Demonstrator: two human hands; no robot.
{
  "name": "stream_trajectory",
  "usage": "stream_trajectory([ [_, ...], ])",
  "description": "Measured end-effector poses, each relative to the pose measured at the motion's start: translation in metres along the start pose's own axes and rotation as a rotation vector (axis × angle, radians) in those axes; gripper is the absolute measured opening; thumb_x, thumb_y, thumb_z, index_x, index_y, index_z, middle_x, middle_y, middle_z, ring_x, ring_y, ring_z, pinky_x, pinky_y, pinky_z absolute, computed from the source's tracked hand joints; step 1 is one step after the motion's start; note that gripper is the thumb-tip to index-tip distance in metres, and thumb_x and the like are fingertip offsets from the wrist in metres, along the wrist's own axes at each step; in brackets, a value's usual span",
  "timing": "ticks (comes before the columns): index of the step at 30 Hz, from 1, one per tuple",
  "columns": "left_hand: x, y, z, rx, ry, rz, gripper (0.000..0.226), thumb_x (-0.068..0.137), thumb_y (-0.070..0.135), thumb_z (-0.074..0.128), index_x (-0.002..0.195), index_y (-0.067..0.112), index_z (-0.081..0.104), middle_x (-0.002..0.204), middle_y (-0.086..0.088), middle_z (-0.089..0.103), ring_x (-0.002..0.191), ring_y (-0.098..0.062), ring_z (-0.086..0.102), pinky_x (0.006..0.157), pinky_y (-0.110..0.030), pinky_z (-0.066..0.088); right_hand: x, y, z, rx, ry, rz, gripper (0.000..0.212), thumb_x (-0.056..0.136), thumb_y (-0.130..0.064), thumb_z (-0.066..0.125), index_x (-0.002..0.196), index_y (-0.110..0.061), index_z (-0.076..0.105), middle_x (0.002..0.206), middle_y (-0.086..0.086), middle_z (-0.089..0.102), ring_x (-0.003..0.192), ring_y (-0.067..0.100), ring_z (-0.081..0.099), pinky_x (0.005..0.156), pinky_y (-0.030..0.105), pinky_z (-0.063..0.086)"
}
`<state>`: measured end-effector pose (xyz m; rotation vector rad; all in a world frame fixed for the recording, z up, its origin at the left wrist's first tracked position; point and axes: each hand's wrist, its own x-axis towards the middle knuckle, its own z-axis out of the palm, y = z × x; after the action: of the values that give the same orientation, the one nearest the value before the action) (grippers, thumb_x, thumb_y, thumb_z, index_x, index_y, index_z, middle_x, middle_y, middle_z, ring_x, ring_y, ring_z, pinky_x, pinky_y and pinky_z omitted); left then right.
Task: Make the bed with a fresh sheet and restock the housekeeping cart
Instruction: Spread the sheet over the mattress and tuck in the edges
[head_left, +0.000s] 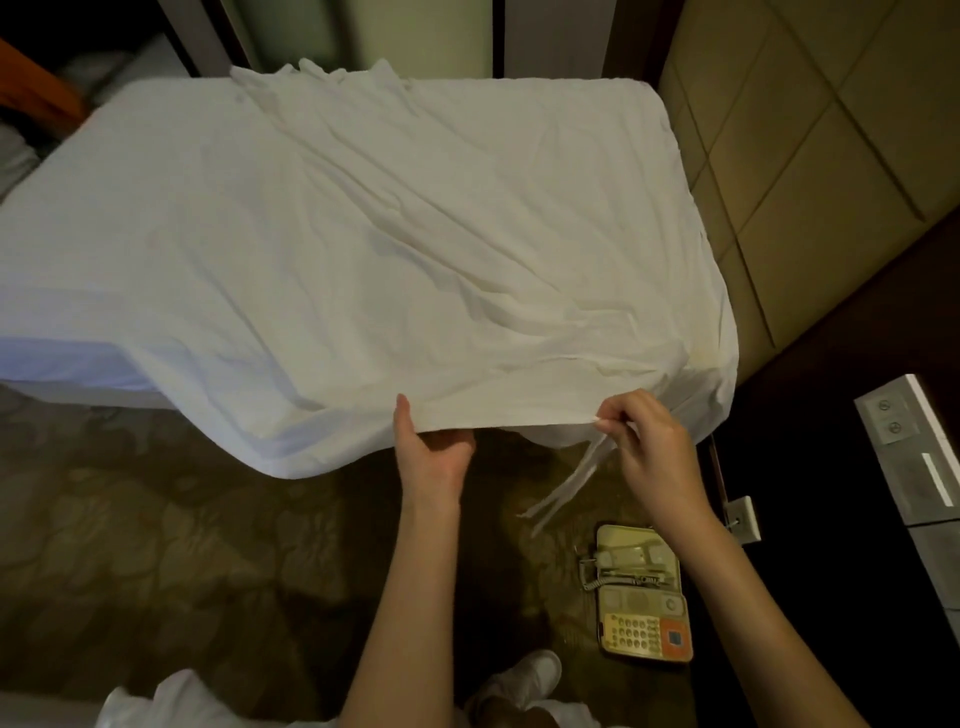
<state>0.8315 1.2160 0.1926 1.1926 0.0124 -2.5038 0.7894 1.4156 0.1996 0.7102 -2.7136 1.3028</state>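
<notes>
1. Two bare forearms reach forward from the bottom edge, above white clothing and one white shoe (524, 673) standing on the patterned carpet (156, 545).
2. Just right of the shoe, a beige telephone (641, 592) lies on the carpet with its coiled cord at its left side and an orange patch by the keypad.
3. Farther right, a pale panel with sockets (906, 447) runs along a dark piece of furniture.
4. The left hand (434, 452) grips the near hem of the white sheet (363, 249): its thumb lies on top of the cloth and its fingers are curled underneath.
5. The right hand (652, 447) pinches the same hem a little farther right, fingertips bunched on a fold; two narrow white ties (566, 488) hang down from that spot (whether they belong to the sheet or to the layer under it, I cannot tell).
6. Between the hands the hem is lifted clear of the bed's side, showing the dark gap below.
7. Beyond, the sheet lies spread and wrinkled across the mattress (67, 364), draping over the near right corner, while at the left a bare white strip of mattress shows.
8. At the far right stands a padded beige headboard (805, 130).
</notes>
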Motion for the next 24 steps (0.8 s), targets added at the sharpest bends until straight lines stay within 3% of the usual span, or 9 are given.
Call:
stream_trajectory([
  [2, 0.003, 0.012, 0.005, 0.023, 0.006, 0.066, 0.040, 0.085, 0.025, 0.070, 0.123, 0.018, 0.056, 0.110, -0.008, 0.067, 0.099, -0.027, 0.065, 0.072, -0.041, 0.059, -0.005, 0.005, -0.008, 0.021, 0.004, 0.058, 0.015, 0.088, -0.005, 0.060, 0.083, -0.017, 0.055, 0.083, -0.006, 0.055, 0.080, 0.013, 0.055, 0.068, 0.013, 0.041],
  [7, 0.011, 0.027, 0.014, 0.368, 0.016, 0.235, 0.048, 0.086, 0.017, 0.068, 0.129, 0.017, 0.046, 0.115, -0.004, 0.059, 0.102, -0.023, 0.059, 0.077, -0.037, 0.056, -0.008, 0.001, -0.010, 0.060, -0.011, 0.116, 0.016, 0.087, -0.001, 0.060, 0.082, -0.015, 0.057, 0.083, -0.008, 0.056, 0.083, 0.006, 0.055, 0.069, 0.009, 0.040],
  [10, 0.017, 0.039, 0.004, 0.501, -0.032, 0.249, 0.049, 0.086, 0.010, 0.067, 0.129, 0.019, 0.046, 0.124, -0.002, 0.057, 0.112, -0.025, 0.057, 0.081, -0.039, 0.056, -0.012, 0.000, -0.007, 0.013, -0.025, 0.141, 0.012, 0.087, -0.005, 0.061, 0.082, -0.016, 0.058, 0.084, -0.011, 0.057, 0.084, 0.002, 0.055, 0.068, 0.016, 0.042],
  [14, 0.018, 0.050, -0.003, 0.667, -0.073, 0.219, 0.033, 0.087, 0.011, 0.066, 0.118, 0.014, 0.053, 0.122, -0.004, 0.061, 0.103, -0.020, 0.061, 0.082, -0.033, 0.055, -0.012, 0.002, -0.001, -0.045, -0.114, 0.268, 0.017, 0.085, -0.009, 0.065, 0.077, -0.023, 0.059, 0.084, -0.009, 0.060, 0.083, 0.004, 0.057, 0.070, 0.029, 0.047],
  [17, 0.016, 0.055, 0.008, 0.750, -0.117, 0.251, 0.032, 0.090, 0.017, 0.063, 0.119, 0.005, 0.058, 0.120, -0.008, 0.065, 0.100, -0.020, 0.064, 0.069, -0.026, 0.056, -0.007, -0.030, 0.026, 0.074, -0.110, 0.315, 0.021, 0.085, -0.010, 0.066, 0.078, -0.028, 0.058, 0.087, -0.008, 0.060, 0.083, 0.006, 0.058, 0.071, 0.023, 0.045],
  [20, 0.010, 0.058, 0.020, 0.940, -0.192, 0.290, 0.028, 0.097, 0.021, 0.053, 0.117, 0.002, 0.060, 0.109, -0.010, 0.069, 0.096, -0.025, 0.067, 0.062, -0.025, 0.056, 0.009, -0.080, 0.078, 0.154, -0.102, 0.211, 0.018, 0.084, -0.019, 0.068, 0.091, -0.032, 0.057, 0.095, -0.016, 0.056, 0.089, -0.001, 0.055, 0.077, 0.014, 0.044],
  [22, 0.001, 0.061, 0.025, 1.090, -0.196, 0.327, 0.025, 0.098, 0.024, 0.050, 0.102, 0.004, 0.063, 0.090, -0.008, 0.069, 0.080, -0.019, 0.067, 0.058, -0.019, 0.053, 0.021, -0.106, 0.111, 0.158, -0.087, 0.155, 0.027, 0.083, -0.021, 0.070, 0.103, -0.031, 0.056, 0.100, -0.022, 0.051, 0.095, -0.005, 0.051, 0.083, 0.008, 0.041],
  [24, -0.005, 0.069, 0.031, 1.208, -0.216, 0.367, 0.026, 0.099, 0.026, 0.048, 0.085, 0.011, 0.062, 0.077, -0.004, 0.065, 0.070, -0.014, 0.065, 0.057, -0.018, 0.052, 0.031, -0.119, 0.131, 0.108, -0.029, 0.158, 0.031, 0.085, -0.018, 0.068, 0.113, -0.024, 0.057, 0.103, -0.021, 0.049, 0.098, -0.003, 0.050, 0.087, 0.011, 0.041],
])
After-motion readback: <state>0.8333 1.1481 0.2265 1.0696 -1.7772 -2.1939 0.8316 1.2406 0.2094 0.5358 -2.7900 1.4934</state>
